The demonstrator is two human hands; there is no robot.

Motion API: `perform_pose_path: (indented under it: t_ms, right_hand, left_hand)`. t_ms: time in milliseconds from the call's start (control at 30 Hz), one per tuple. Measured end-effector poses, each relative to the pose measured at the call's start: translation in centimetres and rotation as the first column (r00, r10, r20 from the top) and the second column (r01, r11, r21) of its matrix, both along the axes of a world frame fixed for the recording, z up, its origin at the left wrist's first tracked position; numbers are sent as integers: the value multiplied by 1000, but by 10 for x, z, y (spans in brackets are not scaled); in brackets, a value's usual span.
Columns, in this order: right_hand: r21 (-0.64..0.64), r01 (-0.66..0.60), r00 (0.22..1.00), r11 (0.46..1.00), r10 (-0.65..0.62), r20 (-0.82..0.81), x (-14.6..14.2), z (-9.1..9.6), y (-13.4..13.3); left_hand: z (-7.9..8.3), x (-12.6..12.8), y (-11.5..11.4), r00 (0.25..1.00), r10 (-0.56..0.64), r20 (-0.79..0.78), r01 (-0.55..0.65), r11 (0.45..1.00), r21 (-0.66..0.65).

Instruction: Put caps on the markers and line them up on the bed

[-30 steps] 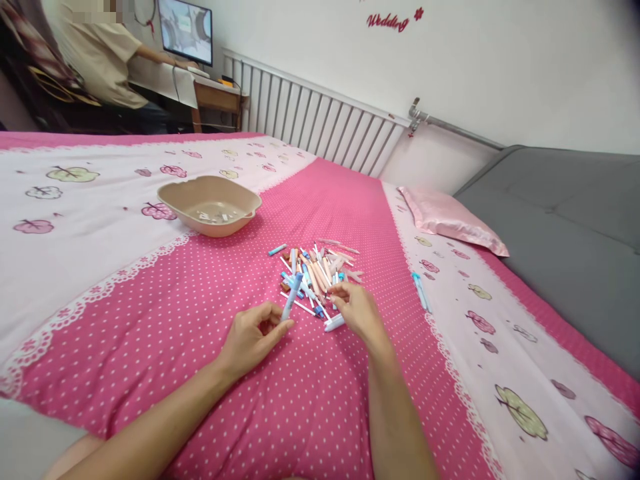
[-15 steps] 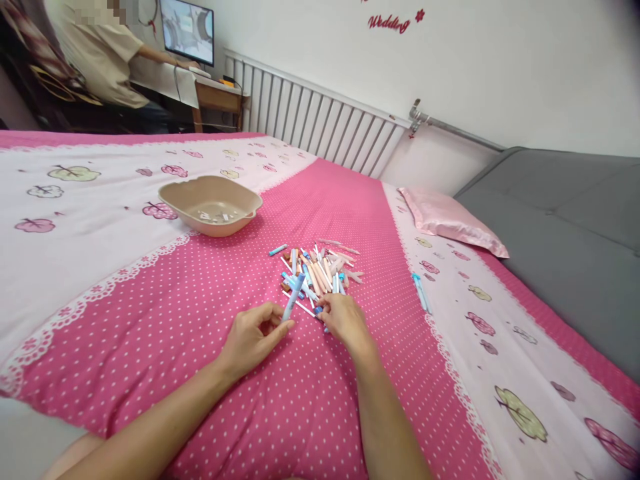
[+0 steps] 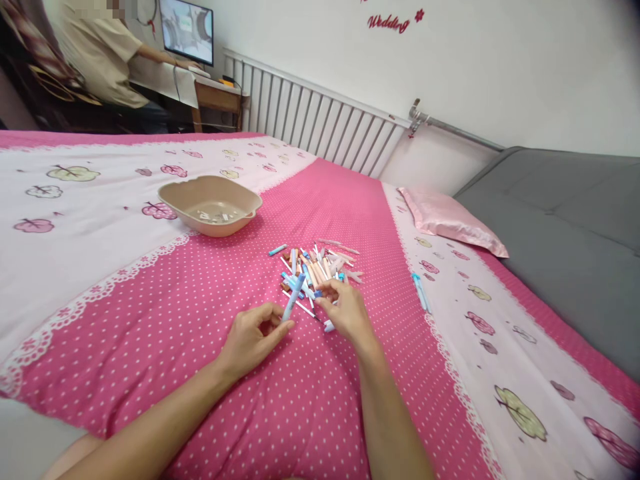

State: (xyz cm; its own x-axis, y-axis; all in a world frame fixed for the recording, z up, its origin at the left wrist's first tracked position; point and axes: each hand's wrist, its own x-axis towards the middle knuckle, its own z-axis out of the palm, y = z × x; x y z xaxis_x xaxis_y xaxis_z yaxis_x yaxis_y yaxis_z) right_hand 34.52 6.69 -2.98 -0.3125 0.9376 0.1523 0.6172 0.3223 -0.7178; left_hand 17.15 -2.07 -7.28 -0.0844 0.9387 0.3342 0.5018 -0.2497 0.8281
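My left hand [image 3: 257,333] is closed round the lower end of a light-blue marker [image 3: 293,300] with a darker blue top, tilted slightly right. In the fingertips of my right hand [image 3: 347,310] is a small dark-blue marker cap [image 3: 318,293]; whether a barrel is attached behind the fingers cannot be made out. Just below that hand the end of a pale marker [image 3: 329,325] shows. Both hands are at the near side of a loose pile of markers, caps and thin white sticks [image 3: 320,270] on the pink dotted bedspread [image 3: 280,393].
A beige plastic basin [image 3: 210,200] with small white pieces inside sits left beyond the pile. Two light-blue markers [image 3: 421,293] lie to the right. A pink pillow [image 3: 453,220] rests by the grey headboard [image 3: 560,233]. At the back left a person [image 3: 95,60] sits at a desk.
My right hand has risen slightly from the near edge of the pile, with the dark-blue cap in its fingertips. The left hand and its marker have stayed put.
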Motion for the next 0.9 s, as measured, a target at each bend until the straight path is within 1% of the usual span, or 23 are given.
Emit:
perform_pose_path:
  t_ms: [67,133,267,333,400,567,800,900]
  right_hand:
    - [5,-47,981,999,48,-189,-2,3,0]
    - [0,-70,942,998,66,-329,-4,6,-2]
    - [-41,-100,844,994,63,-533,-8,11,-7]
    - [-60,-125,792,990,63,-608,-8,12,-9]
    - [-64,-143,758,988,68,-649,-9,13,-10]
    - [-69,-172,713,983,76,-697,-11,17,-15]
    - [-94,-149,681,984,33,-732,-14,18,-17]
    - [-87,-158,665,984,41,-746,-14,18,-17]
  left_hand:
    - [0,0,0,1000,-2,-5,2,1000,3]
    - [0,0,1,1000,-4,-12,4,1000,2]
    - [0,0,1,1000,-4,-20,4,1000,0]
    - [0,0,1,1000,-8,-27,8,1000,6]
    - [-1,0,1,999,-14,-33,14,1000,14]
    - [-1,1,0,998,-15,-56,16,1000,23]
    - [0,1,1,998,-17,-65,19,999,33]
    - [0,1,1,997,-22,-73,23,999,25]
